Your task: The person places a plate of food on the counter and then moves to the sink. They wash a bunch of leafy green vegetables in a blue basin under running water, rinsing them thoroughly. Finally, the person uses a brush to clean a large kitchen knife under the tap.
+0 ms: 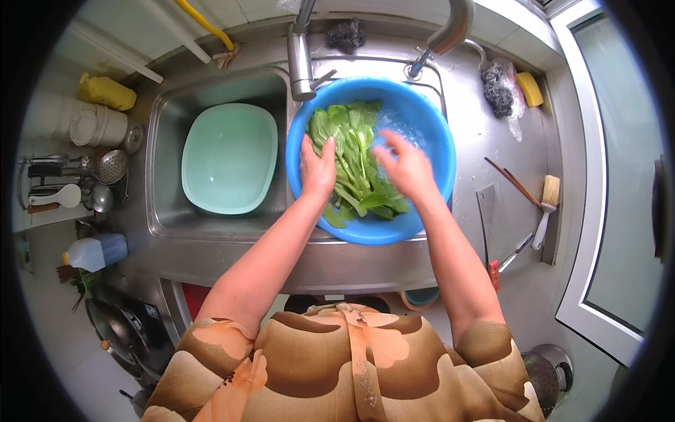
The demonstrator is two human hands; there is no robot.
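A blue plastic basin (442, 153) sits over the right side of the steel sink, with water and a bunch of leafy greens (354, 150) in it. The leaf tips point to the back of the basin and the pale stems lie toward the front. At the left of the bunch, my left hand (318, 168) holds its edge, thumb and fingers around some leaves. My right hand (406, 168), blurred, hovers over the right part of the basin, fingers apart and nothing visible in them. Behind the basin's left rim stands a metal faucet (301, 66).
A pale green plastic basin (229, 158) sits in the left sink bowl (166, 224). To the right lie a cleaver (488, 224), a knife (516, 252), chopsticks (511, 179) and a brush (549, 203). Steel scrubbers (497, 89) and a yellow sponge (529, 89) rest at the back right.
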